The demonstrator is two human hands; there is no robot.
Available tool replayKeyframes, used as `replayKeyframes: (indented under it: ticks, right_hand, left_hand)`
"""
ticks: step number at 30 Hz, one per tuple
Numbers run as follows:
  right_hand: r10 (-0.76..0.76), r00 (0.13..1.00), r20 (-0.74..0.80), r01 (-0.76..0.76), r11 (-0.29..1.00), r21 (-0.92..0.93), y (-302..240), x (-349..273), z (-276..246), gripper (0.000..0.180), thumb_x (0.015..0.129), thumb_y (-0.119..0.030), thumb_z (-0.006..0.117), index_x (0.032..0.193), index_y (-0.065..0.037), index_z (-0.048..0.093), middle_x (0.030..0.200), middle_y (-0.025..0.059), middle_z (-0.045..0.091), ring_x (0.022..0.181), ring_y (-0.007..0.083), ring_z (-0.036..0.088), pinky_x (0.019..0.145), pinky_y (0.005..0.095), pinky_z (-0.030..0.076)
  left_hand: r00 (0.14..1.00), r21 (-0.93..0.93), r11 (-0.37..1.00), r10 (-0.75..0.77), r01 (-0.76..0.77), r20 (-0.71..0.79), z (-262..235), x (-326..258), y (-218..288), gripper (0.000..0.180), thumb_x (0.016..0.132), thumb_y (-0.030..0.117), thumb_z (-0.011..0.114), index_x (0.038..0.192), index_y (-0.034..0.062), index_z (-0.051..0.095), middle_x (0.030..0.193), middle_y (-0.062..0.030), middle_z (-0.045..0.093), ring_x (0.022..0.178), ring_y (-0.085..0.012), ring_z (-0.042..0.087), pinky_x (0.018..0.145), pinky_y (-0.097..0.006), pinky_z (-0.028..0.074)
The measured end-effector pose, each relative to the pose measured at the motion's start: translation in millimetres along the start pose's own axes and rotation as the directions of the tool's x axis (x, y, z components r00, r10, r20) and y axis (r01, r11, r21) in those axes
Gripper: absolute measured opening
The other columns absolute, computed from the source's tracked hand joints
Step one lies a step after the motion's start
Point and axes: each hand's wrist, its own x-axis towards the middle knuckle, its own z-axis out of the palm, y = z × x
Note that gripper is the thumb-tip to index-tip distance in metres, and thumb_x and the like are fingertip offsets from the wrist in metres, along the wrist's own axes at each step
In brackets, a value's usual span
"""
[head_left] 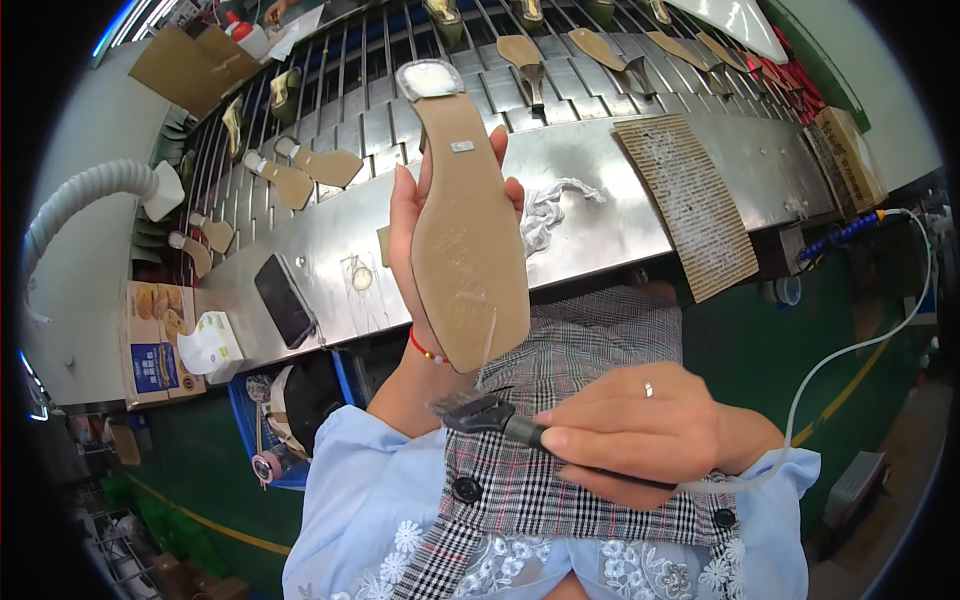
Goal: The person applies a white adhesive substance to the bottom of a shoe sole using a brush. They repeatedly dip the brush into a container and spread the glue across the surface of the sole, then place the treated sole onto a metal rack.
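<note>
My left hand (402, 240) grips a tan shoe sole (470, 230) from behind, with the thumb and fingertips showing at its edges. The sole is upright, its narrow heel end with a pale translucent pad at the top and its toe end pointing down toward me. Shiny wet streaks lie on the toe part. Low at the right, my right hand (650, 425) is closed around the handle of a black glue brush (480, 412), whose bristles point left, just below the toe and apart from it. A clear tube (795, 415) runs from the handle's rear.
Beyond the metal bench (590, 165), a slatted conveyor (380, 90) carries several soles and shoes. On the bench lie a phone (285, 298), a white cloth (548, 212) and corrugated cardboard (690, 200). A tissue box (212, 348), grey hose (95, 185) and blue crate (290, 472) are left.
</note>
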Motion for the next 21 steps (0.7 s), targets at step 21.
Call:
replayKeyframes:
  ticks: [21]
  right_hand:
    - [0.129,0.961,0.245,-0.16,0.981,0.11,7,15,-31,0.025,0.067,0.0,0.073,0.092,0.003,0.069,0.086,0.0185,0.069,0.074,0.0305,0.069,0.063,0.034,0.056]
  left_hand:
    - [0.92,-0.333,0.892,-0.366,0.304,-0.141,7,-11,1,0.072,0.099,0.043,0.041,0.146,-0.006,0.02,0.145,-0.0281,0.029,0.131,-0.038,0.036,0.105,-0.048,0.038]
